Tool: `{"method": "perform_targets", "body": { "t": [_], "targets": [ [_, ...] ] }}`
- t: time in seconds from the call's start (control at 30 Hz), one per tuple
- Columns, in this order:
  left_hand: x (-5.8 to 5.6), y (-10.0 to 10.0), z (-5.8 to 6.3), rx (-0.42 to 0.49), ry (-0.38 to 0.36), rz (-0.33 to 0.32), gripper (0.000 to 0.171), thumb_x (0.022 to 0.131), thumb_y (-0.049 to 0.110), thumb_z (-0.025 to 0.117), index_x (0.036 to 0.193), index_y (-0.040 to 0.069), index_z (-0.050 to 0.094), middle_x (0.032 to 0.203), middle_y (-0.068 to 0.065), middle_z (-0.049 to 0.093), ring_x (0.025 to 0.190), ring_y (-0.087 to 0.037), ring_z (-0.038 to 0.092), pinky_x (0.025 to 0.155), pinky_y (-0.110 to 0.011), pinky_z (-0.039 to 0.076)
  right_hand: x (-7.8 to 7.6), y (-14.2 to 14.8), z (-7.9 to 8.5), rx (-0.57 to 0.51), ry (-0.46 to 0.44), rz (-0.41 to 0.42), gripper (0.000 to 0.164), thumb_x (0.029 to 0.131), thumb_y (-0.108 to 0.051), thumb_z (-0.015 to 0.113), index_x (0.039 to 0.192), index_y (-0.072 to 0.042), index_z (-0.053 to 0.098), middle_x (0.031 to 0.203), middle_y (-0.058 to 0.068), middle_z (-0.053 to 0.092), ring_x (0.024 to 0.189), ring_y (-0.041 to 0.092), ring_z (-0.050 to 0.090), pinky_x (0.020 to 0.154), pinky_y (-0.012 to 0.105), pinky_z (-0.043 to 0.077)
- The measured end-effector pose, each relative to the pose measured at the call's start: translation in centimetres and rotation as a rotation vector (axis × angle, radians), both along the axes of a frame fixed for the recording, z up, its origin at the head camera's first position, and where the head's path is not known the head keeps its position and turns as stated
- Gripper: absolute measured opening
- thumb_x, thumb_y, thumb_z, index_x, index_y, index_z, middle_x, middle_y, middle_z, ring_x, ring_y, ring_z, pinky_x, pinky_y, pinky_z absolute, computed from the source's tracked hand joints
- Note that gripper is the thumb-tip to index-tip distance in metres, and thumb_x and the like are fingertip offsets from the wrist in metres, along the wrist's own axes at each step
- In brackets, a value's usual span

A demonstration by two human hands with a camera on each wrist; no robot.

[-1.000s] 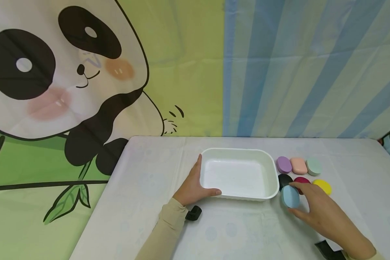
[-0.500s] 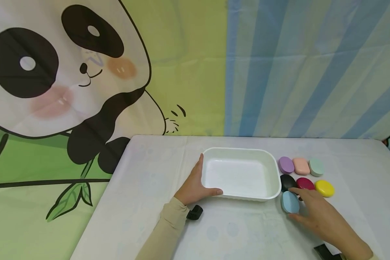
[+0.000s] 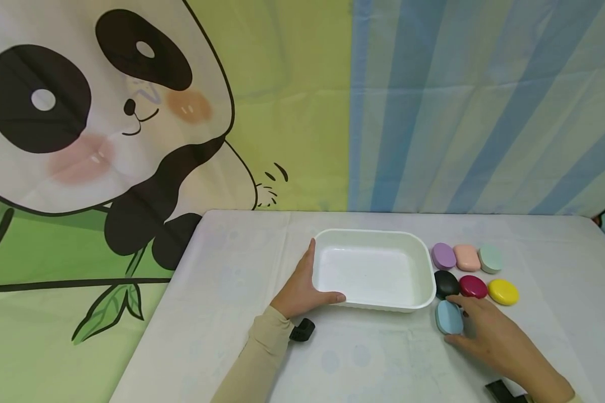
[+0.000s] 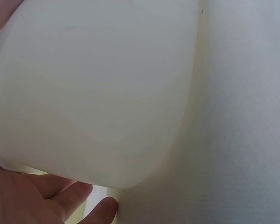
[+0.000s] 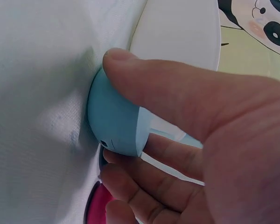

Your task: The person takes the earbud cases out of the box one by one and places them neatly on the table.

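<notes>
A white rectangular tray (image 3: 373, 274) stands at the middle of the table. My left hand (image 3: 302, 288) holds its near left corner, with the fingers along the left side and the thumb at the front rim. In the left wrist view the tray's outer wall (image 4: 98, 93) fills much of the picture. To the right of the tray, my right hand (image 3: 501, 333) pinches a small light blue rounded case (image 3: 449, 317) between thumb and fingers. The right wrist view shows the case (image 5: 114, 114) low against the tablecloth, with a small dark slot on its side.
Beyond the blue case lie a black piece (image 3: 446, 284), a crimson one (image 3: 473, 286) and a yellow one (image 3: 503, 292). Behind those sit purple (image 3: 443, 256), peach (image 3: 467, 257) and mint (image 3: 491, 258) pieces. A panda-printed curtain (image 3: 292, 112) hangs behind the table.
My right hand has drawn the light blue case slightly toward the table's front, exposing more of the black and crimson pieces. The left hand stays on the tray.
</notes>
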State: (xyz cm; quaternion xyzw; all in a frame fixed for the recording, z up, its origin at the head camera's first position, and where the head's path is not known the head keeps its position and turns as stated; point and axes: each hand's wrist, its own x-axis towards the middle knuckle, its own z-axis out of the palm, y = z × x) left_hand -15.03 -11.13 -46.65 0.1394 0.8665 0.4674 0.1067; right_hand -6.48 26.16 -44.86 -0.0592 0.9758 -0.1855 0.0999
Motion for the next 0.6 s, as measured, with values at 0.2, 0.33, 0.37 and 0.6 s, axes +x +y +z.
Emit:
{"method": "perform_targets", "body": {
  "t": [0.2,0.33,0.37,0.6],
  "targets": [
    [0.1,0.0,0.1,-0.005,-0.001,-0.004,0.140,0.067,0.054,0.090,0.161,0.029,-0.012,0.168,0.002,0.004,0.151,-0.018,0.014,0.118,-0.046,0.023,-0.1,0.0,0.0,0.015,-0.025,0.001,0.088,0.067,-0.046,0.092,0.134,0.000,0.058,0.118,0.025,0.062,0.091,0.027,0.058,0.080,0.057,0.055],
    [0.1,-0.1,0.3,0.003,0.004,-0.003,0.140,0.067,0.053,0.090,0.161,0.028,-0.011,0.168,0.001,0.006,0.150,-0.021,0.019,0.117,-0.047,0.025,0.0,0.0,0.0,0.009,0.001,0.016,0.086,0.067,-0.045,0.092,0.134,-0.001,0.059,0.115,0.021,0.064,0.091,0.025,0.059,0.079,0.056,0.055],
    [0.1,-0.1,0.3,0.007,0.006,-0.003,0.140,0.067,0.053,0.091,0.161,0.028,-0.011,0.168,0.001,0.007,0.149,-0.022,0.022,0.117,-0.047,0.025,0.0,0.1,0.1,0.007,0.005,0.018,0.086,0.068,-0.045,0.092,0.134,-0.001,0.059,0.114,0.019,0.064,0.091,0.025,0.060,0.079,0.056,0.055],
    [0.1,-0.4,0.5,0.010,0.014,-0.008,0.137,0.069,0.054,0.089,0.161,0.032,-0.011,0.168,0.002,0.006,0.149,-0.024,0.022,0.116,-0.049,0.026,0.1,0.3,1.1,-0.006,0.070,0.039,0.082,0.069,-0.048,0.090,0.132,-0.003,0.061,0.111,0.014,0.067,0.094,0.029,0.064,0.076,0.055,0.055]
  ]
}}
